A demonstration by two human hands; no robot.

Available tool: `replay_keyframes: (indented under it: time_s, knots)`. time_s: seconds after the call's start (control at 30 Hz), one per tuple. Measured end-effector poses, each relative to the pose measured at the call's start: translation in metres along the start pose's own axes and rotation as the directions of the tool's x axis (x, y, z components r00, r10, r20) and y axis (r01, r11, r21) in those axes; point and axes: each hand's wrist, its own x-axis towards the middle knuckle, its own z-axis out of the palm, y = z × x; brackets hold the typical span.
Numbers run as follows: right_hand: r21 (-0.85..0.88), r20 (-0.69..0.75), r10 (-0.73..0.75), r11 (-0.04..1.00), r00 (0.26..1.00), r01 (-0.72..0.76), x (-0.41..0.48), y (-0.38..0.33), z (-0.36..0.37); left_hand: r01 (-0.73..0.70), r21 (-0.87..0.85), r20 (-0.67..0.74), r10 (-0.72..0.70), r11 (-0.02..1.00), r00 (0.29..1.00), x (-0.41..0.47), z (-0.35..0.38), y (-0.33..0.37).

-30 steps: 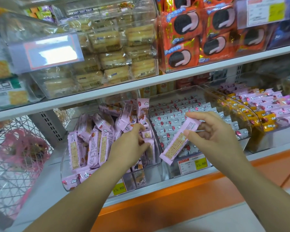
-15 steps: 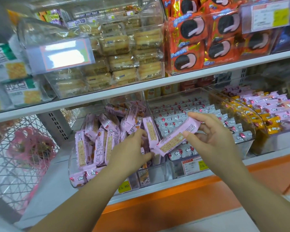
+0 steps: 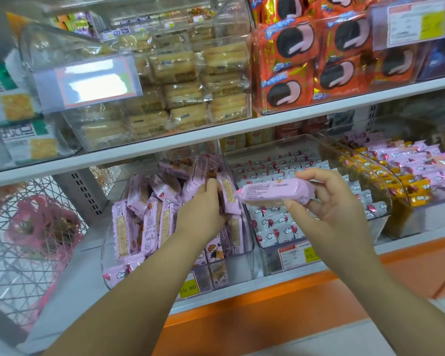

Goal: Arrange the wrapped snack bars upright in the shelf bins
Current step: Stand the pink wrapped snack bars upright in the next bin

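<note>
Bright, even light; glare whitens the price label (image 3: pixel 91 82); edges bow and blur

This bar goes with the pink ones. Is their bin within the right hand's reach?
Probably yes: the bin is open-topped and beside the right hand, though the left hand crowds that side.

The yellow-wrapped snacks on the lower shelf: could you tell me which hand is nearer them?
Right. The right hand, holding a pink bar, is over the white-snack bin left of the yellow-wrapped snacks; the left hand grips an upright bar farther left, in the pink-bar bin.
</note>
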Motion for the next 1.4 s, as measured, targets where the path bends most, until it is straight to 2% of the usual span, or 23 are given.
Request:
replay_keyframes:
  time_s: [0.07, 0.17, 0.37, 0.47, 0.5, 0.53, 0.57, 0.6, 0.63, 0.7, 0.77, 0.83, 0.9, 0.97, 1.03, 1.17, 1.3, 1.4]
  knots:
    - [-0.012, 0.031, 0.007, 1.000, 0.999, -0.007, -0.002, 0.000, 0.001, -0.015, 0.010, -0.022, 0.015, 1.000, 1.000, -0.002, 0.000, -0.001]
    - [-0.152, 0.038, -0.055, 0.987, 0.998, 0.061, -0.004, 0.000, 0.003, -0.020, -0.030, -0.056, 0.018, 0.999, 0.998, -0.006, -0.001, -0.004]
    - [-0.219, 0.051, -0.171, 0.959, 0.984, 0.178, -0.005, 0.001, 0.004, 0.045, -0.234, 0.034, -0.038, 0.971, 0.999, -0.016, -0.008, -0.006]
    - [-0.280, 0.069, -0.295, 0.911, 0.953, 0.302, -0.005, 0.002, 0.006, 0.040, -0.310, 0.015, -0.038, 0.950, 0.999, -0.023, -0.020, -0.007]
    - [-0.293, 0.080, -0.343, 0.889, 0.936, 0.351, -0.005, 0.002, 0.007, 0.057, -0.401, 0.021, -0.053, 0.914, 0.998, -0.027, -0.026, -0.005]
    - [-0.304, 0.091, -0.384, 0.868, 0.919, 0.393, -0.005, 0.003, 0.008, 0.109, -0.560, 0.073, -0.083, 0.821, 0.994, -0.031, -0.033, -0.001]
    - [-0.308, 0.109, -0.411, 0.852, 0.905, 0.424, -0.005, 0.003, 0.011, 0.203, -0.728, 0.179, -0.105, 0.654, 0.978, -0.034, -0.039, 0.003]
    - [-0.304, 0.134, -0.425, 0.842, 0.895, 0.445, -0.006, 0.003, 0.014, 0.311, -0.823, 0.302, -0.097, 0.476, 0.948, -0.037, -0.044, 0.007]
    - [-0.293, 0.170, -0.430, 0.837, 0.887, 0.462, -0.007, 0.004, 0.018, 0.376, -0.856, 0.375, -0.073, 0.354, 0.924, -0.040, -0.048, 0.010]
    - [-0.278, 0.266, -0.429, 0.824, 0.863, 0.494, -0.011, 0.009, 0.025, 0.363, -0.894, 0.360, -0.062, 0.264, 0.931, -0.042, -0.048, 0.009]
    - [-0.263, 0.356, -0.373, 0.840, 0.857, 0.474, -0.015, 0.013, 0.029, 0.259, -0.937, 0.238, -0.113, 0.236, 0.965, -0.041, -0.045, 0.003]
    - [-0.244, 0.378, -0.291, 0.884, 0.879, 0.398, -0.016, 0.014, 0.029, 0.101, -0.944, 0.063, -0.129, 0.314, 0.990, -0.041, -0.044, -0.005]
    - [-0.233, 0.331, -0.258, 0.910, 0.908, 0.343, -0.015, 0.014, 0.028, -0.057, -0.879, -0.102, -0.069, 0.474, 0.992, -0.042, -0.046, -0.011]
    - [-0.236, 0.262, -0.232, 0.926, 0.937, 0.296, -0.011, 0.015, 0.026, -0.136, -0.821, -0.153, 0.017, 0.554, 0.988, -0.045, -0.047, -0.011]
    - [-0.249, 0.223, -0.198, 0.935, 0.955, 0.252, -0.008, 0.016, 0.024, -0.119, -0.802, -0.093, 0.074, 0.585, 0.993, -0.046, -0.043, -0.007]
    - [-0.269, 0.230, -0.167, 0.936, 0.959, 0.228, -0.008, 0.020, 0.023, -0.064, -0.688, 0.064, 0.149, 0.723, 0.987, -0.043, -0.023, -0.011]
    - [-0.285, 0.278, -0.137, 0.933, 0.951, 0.218, -0.009, 0.023, 0.025, -0.081, -0.465, 0.167, 0.177, 0.882, 0.970, -0.045, -0.017, -0.017]
    - [-0.289, 0.295, -0.099, 0.939, 0.950, 0.188, -0.008, 0.024, 0.025, -0.087, -0.323, 0.299, 0.188, 0.943, 0.936, -0.047, -0.014, -0.024]
